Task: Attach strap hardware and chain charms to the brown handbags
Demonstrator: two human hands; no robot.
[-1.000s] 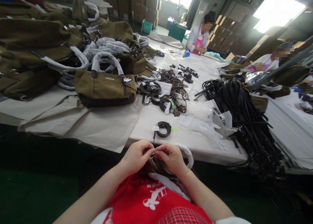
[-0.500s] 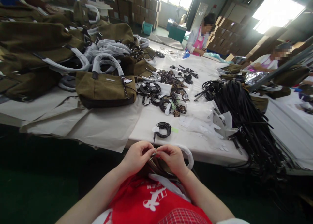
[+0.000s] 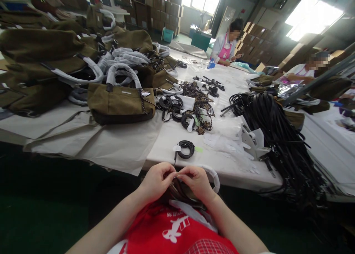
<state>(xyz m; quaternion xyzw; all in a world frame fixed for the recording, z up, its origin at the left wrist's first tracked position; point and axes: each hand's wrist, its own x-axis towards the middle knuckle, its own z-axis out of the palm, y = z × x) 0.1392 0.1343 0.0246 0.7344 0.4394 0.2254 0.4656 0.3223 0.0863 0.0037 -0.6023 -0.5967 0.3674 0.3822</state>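
busy, apparently, with fine fingertip work at a handbag (image 3: 177, 190) with wrapped handle (image 3: 216, 178), partly covered, in front of the red apron (image 3: 151, 226), near the edge of the white table (image 3: 161, 156). pinching with left hand (image 3: 158, 180) and right hand (image 3: 196, 180), nearly tip to tip, on a small piece (image 3: 175, 176) too hidden to name. calling next, probably, for a steady pinch and small, careful movements.

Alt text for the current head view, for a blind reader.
A person's left hand and right hand pinch something too small to make out, above a bag by a red apron. Ahead, a coiled black strap lies on a white table, olive bags heaped left.
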